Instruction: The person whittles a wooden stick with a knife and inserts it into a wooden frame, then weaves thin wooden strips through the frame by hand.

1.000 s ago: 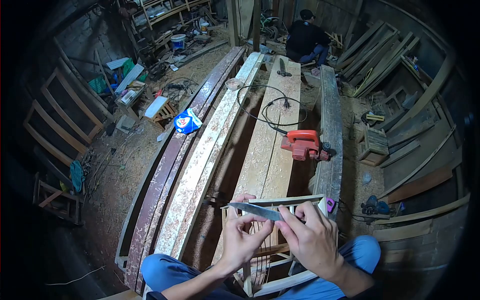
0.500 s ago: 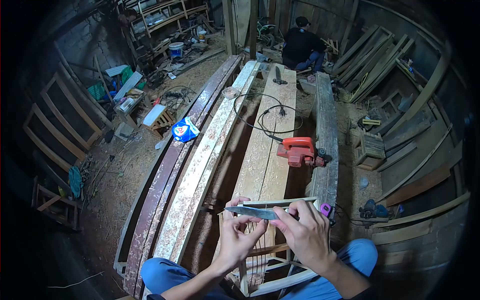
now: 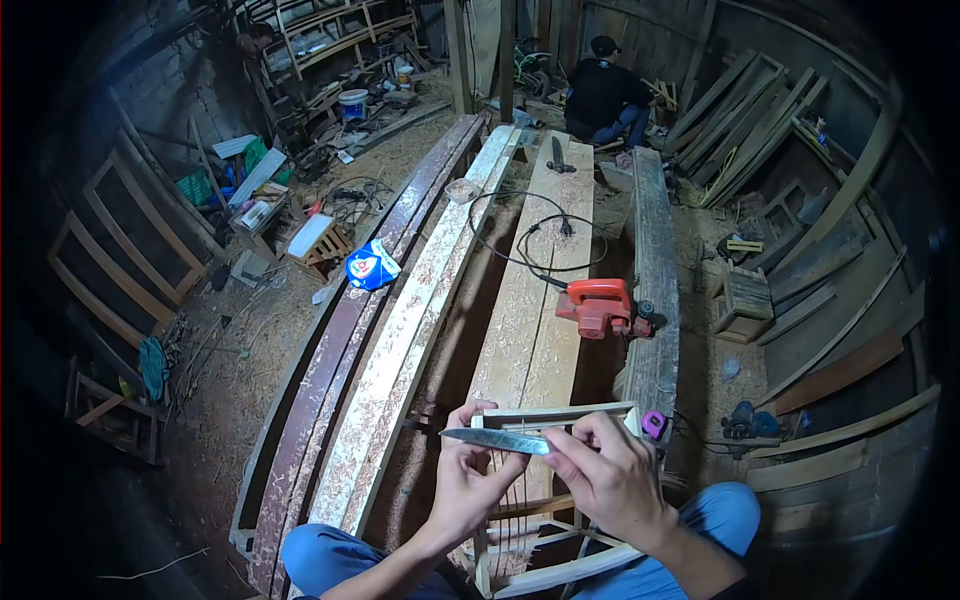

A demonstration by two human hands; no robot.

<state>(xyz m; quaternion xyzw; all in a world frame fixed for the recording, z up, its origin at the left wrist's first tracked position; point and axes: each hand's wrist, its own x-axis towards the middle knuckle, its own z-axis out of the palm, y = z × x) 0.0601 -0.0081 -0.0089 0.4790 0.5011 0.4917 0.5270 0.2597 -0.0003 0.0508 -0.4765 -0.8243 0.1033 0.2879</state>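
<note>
The left hand (image 3: 475,492) curves thumb and fingers around the grey pointed steel blade (image 3: 495,439), its grip unclear; the right hand (image 3: 612,472) pinches the blade's right end, above the far edge of a pale slatted wooden frame (image 3: 570,577) partly hidden by both. Beyond, a blue-and-white packet (image 3: 368,267) lies on a reddish-brown plank (image 3: 318,385), a red electric planer (image 3: 598,308) across a pale board's (image 3: 525,345) right edge.

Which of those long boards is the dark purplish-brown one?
The leftmost board, with the blue packet on it; the boards to its right look pale or greyish instead.
</note>
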